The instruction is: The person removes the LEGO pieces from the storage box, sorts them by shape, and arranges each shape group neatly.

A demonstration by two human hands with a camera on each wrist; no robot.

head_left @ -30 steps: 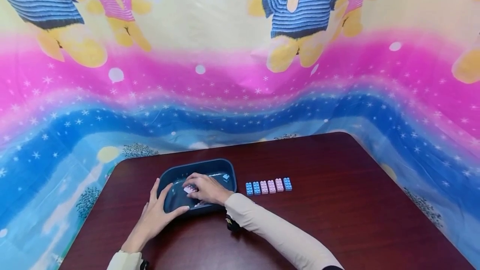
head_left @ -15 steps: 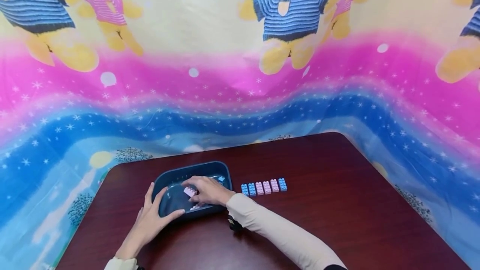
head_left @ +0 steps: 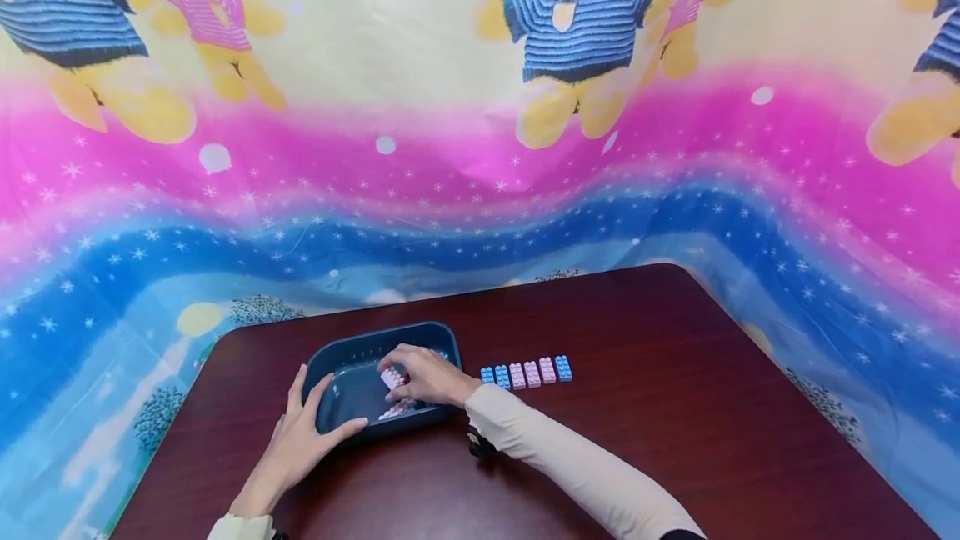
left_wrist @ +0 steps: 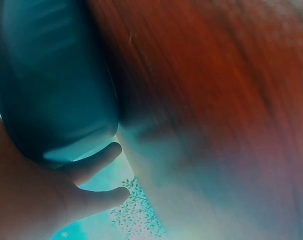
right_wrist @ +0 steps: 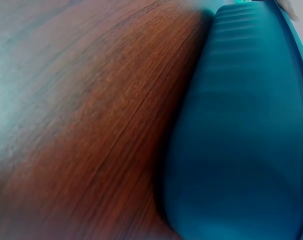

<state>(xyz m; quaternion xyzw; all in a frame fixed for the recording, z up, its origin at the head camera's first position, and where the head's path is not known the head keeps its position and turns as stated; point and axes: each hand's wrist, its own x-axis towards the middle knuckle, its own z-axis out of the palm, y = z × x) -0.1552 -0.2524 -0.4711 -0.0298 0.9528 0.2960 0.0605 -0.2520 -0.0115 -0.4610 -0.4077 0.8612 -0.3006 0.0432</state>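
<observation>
My right hand (head_left: 427,375) is inside a dark blue-grey plastic tray (head_left: 327,354), pinching a pink toy building brick (head_left: 392,379) between fingertips and thumb. More pink bricks (head_left: 396,410) lie along the near inner wall, partly under that hand. A bit of blue brick (head_left: 444,354) shows past the knuckles. At the tray's left end my left hand (head_left: 294,440) is spread, thumb along the near rim and straight fingers against the outer end. The left wrist view shows two fingers (left_wrist: 99,162) beside the tray wall (left_wrist: 56,90). Only the tray's outside (right_wrist: 236,135) fills the right wrist view's right half.
Right of the tray, a row of several blue and pink bricks (head_left: 532,373) stands on the dark reddish wooden table (head_left: 660,407). A cartoon-printed cloth (head_left: 450,157) hangs behind the table's far edge.
My right hand has shifted slightly right within the tray with the pink brick, uncovering more pink bricks near the front wall. The left hand stays at the tray's end. The head view shifted slightly.
</observation>
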